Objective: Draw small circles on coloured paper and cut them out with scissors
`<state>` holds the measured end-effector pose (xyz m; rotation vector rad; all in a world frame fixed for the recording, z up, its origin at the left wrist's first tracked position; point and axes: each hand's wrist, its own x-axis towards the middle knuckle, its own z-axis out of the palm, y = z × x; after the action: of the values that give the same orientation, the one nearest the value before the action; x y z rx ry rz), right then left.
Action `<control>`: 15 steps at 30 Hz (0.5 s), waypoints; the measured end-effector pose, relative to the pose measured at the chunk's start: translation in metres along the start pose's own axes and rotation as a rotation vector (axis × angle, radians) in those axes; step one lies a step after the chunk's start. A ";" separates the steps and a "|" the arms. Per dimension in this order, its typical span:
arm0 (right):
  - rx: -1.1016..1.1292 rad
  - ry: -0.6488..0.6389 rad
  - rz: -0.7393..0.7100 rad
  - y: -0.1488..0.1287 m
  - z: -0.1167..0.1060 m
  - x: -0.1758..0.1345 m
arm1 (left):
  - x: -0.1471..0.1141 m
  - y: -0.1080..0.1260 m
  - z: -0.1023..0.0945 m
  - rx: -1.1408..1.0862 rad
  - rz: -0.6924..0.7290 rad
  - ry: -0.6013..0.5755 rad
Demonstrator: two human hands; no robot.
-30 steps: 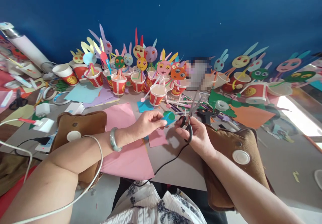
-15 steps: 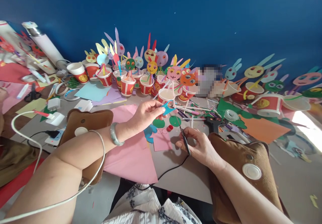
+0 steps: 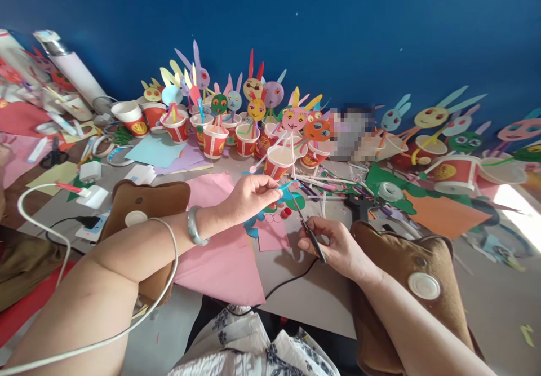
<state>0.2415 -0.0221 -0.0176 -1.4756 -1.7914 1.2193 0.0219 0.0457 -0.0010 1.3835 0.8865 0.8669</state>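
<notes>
Pinched between thumb and fingertips of the left hand point(image 3: 249, 195) is a small blue paper piece point(image 3: 288, 189), held just above the table at frame centre. Right hand point(image 3: 338, 246) is closed round the handles of the scissors point(image 3: 310, 230); whether the blades stand apart cannot be told. Scissors' long axis runs from lower right to upper left, tips directed at the paper piece, which lies just up and left of the right hand's grip and is touching or nearly touching the blades. Left hand is the nearer of the two to the paper. Below lie a green paper disc point(image 3: 296, 201) and a pink sheet point(image 3: 220, 252). Paper-cup figures point(image 3: 276, 162) stand behind, along the blue wall point(image 3: 296, 26).
</notes>
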 end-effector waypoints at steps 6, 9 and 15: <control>0.084 -0.031 0.020 0.000 0.002 0.000 | -0.002 -0.001 0.002 -0.005 -0.044 -0.002; 0.107 -0.022 0.032 0.001 0.003 0.000 | -0.002 -0.002 0.002 0.001 -0.054 -0.010; 0.142 -0.025 0.032 0.003 0.004 0.000 | -0.002 -0.004 0.002 -0.007 -0.050 -0.023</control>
<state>0.2397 -0.0230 -0.0222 -1.4193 -1.6657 1.3573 0.0231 0.0428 -0.0047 1.3580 0.8958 0.8138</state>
